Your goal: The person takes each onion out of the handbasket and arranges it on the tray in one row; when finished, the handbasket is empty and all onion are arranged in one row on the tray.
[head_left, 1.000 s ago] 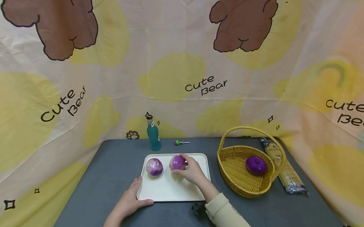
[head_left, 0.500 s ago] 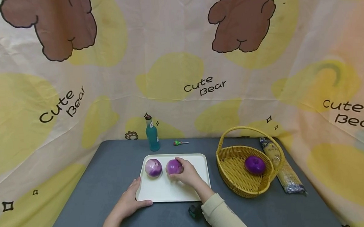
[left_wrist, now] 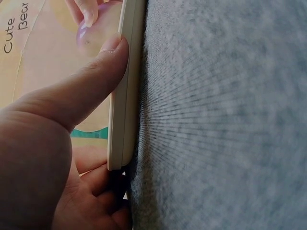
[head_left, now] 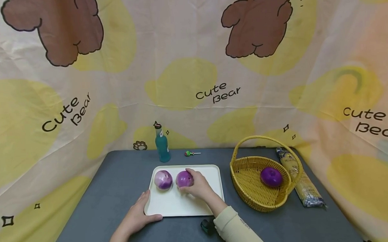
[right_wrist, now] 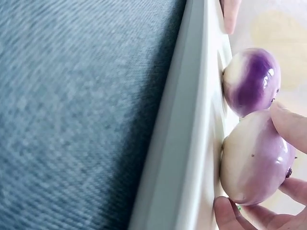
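Note:
Two purple-and-white turnips sit side by side on a white tray (head_left: 181,208). Around the right one (head_left: 184,179) curl the thumb and fingers of my right hand (head_left: 199,186); in the right wrist view this turnip (right_wrist: 256,158) rests against the tray, touching or nearly touching the left turnip (right_wrist: 253,81). My left hand (head_left: 137,213) holds the tray's near left corner, its thumb along the front rim and its fingers at the left side. In the left wrist view the thumb (left_wrist: 91,79) presses the rim, with bent fingers (left_wrist: 93,196) at the corner.
Right of the tray stands a yellow wicker basket (head_left: 247,190) with a purple round vegetable (head_left: 271,177) inside. A packaged bag (head_left: 306,186) lies beside it. Behind the tray are a blue bottle (head_left: 163,147) and a lollipop (head_left: 191,153). A dark object (head_left: 206,226) is near my right sleeve.
My right hand has slid the right turnip leftward and slightly nearer, closing the gap to the left turnip. The left hand stays at the tray corner.

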### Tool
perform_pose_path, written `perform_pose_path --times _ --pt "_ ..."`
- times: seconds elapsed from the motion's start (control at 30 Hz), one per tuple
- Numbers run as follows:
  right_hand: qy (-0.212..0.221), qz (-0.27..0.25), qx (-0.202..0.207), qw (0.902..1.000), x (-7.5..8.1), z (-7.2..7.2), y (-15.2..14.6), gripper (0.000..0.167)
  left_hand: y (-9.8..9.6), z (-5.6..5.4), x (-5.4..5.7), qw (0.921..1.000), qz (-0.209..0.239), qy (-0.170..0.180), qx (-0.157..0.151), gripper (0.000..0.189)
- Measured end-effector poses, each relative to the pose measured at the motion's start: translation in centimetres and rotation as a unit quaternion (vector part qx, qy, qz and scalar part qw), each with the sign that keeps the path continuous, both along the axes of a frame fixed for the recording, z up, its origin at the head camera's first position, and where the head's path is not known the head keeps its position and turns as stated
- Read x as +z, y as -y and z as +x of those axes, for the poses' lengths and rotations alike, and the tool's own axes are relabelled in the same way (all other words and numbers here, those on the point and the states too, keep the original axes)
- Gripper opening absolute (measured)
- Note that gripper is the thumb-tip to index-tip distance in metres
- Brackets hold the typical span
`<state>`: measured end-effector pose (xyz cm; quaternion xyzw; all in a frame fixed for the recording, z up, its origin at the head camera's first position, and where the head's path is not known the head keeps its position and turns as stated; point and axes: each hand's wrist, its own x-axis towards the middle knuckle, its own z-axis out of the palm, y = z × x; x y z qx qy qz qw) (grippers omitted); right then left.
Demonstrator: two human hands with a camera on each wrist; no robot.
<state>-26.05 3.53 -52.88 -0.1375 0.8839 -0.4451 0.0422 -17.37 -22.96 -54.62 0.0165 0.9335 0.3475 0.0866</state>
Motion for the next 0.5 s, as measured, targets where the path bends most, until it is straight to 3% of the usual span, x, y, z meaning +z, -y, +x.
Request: perform_pose_path --times 0.27,0.5 --pt "0.007 -0.004 -0.006 0.9999 0.5 0.3 -0.2 0.092 -0.1 0.1 0.0 1.0000 -0.001 0.004 0.000 0.122" --pt "0.000 -0.008 -0.003 1.0000 1.7 0.4 -0.7 0.085 0.0 0.0 -0.1 1.0000 0.001 -0.002 0.000 0.122"
